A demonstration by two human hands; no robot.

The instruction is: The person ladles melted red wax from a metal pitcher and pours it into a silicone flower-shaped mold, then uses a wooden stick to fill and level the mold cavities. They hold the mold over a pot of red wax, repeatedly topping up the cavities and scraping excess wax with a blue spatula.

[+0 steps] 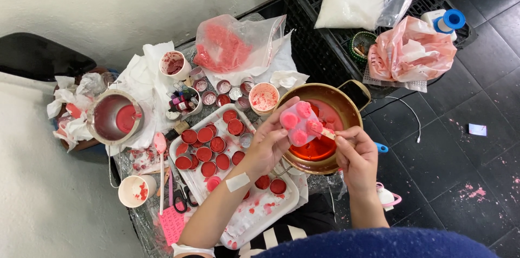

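Observation:
My left hand (266,144) holds a pink silicone mould (299,122) with round cavities, tilted over a brass pot (346,107) that contains red liquid. My right hand (355,156) pinches a small flat stick whose tip touches the mould's right edge. Below my left hand lies a white tray (271,212) carrying several small round tins filled with red wax (205,152). A white plaster sits on my left wrist.
A metal jug (112,117) with red wax stands at the left among crumpled tissues. Paper cups (264,97), a bag of red flakes (227,46), scissors (181,198) and a spatula surround the tray. A black crate (314,30) holds a white granule bag and pink plastic.

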